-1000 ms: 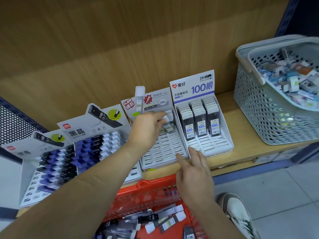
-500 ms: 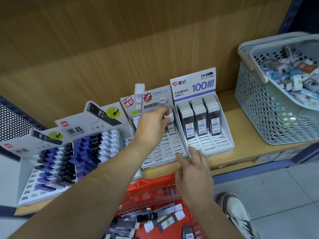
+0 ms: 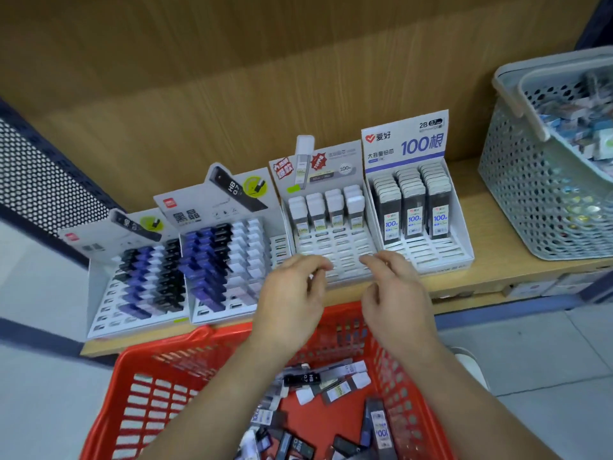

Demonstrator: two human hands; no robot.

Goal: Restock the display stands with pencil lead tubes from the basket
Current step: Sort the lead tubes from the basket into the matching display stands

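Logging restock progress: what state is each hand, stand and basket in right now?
left hand, empty, fingers loosely curled
right hand, empty, fingers relaxed
white-capped tube stand, only back rows filled
100-count stand, front rows empty
red basket, holding loose tubes
grey basket, filled

Back wall: a wood-grain panel rose behind the shelf, evenly lit.
Shelf: a light wooden board, with a dark blue rail below its front edge.
Left end: a dark perforated metal panel stood there.
Floor: pale grey tiles lay below the shelf's right end.
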